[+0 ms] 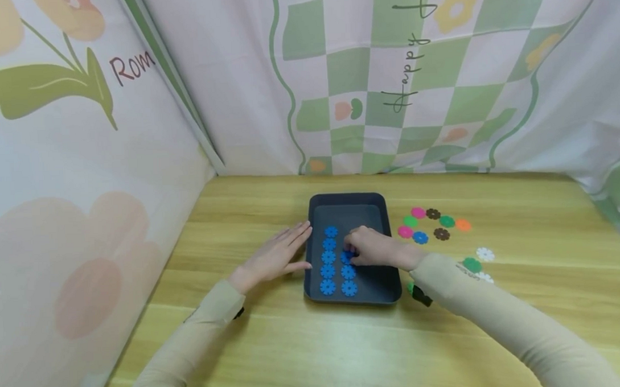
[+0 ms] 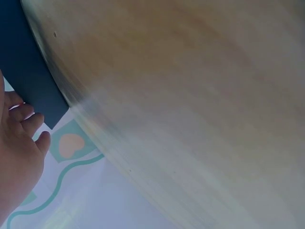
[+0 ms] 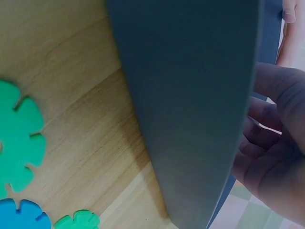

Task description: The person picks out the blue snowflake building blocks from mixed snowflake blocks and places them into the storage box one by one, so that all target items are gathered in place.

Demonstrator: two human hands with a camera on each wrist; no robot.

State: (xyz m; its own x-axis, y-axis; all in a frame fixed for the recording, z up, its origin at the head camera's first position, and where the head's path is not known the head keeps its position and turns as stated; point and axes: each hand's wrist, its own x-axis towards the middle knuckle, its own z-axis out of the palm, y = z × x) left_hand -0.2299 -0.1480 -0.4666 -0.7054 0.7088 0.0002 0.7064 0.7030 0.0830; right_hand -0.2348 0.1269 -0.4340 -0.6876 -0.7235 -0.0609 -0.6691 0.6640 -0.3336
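Note:
A dark grey rectangular tray point(image 1: 348, 214) stands on the table, holding blue flower-shaped discs in two columns. The left column point(image 1: 328, 256) has several discs; the right one is shorter. Over the upper end of that shorter column, my right hand point(image 1: 377, 249) pinches a blue flower-shaped disc point(image 1: 346, 256) between thumb and fingers, partly hiding it. My left hand point(image 1: 277, 256) rests against the tray's left rim with its fingers straight. In the right wrist view, the tray's side wall point(image 3: 186, 105) hides the fingertips. The left wrist view shows the left hand point(image 2: 21, 143) beside the tray point(image 2: 31, 62).
Right of the tray lie loose flower-shaped discs: pink point(image 1: 418, 212), brown point(image 1: 442, 234), orange point(image 1: 463, 225), blue point(image 1: 420, 237), green point(image 1: 472, 264) and white point(image 1: 485, 254). Some are close to the right forearm. Patterned cloth point(image 1: 378, 77) hangs behind the wooden table point(image 1: 249, 201).

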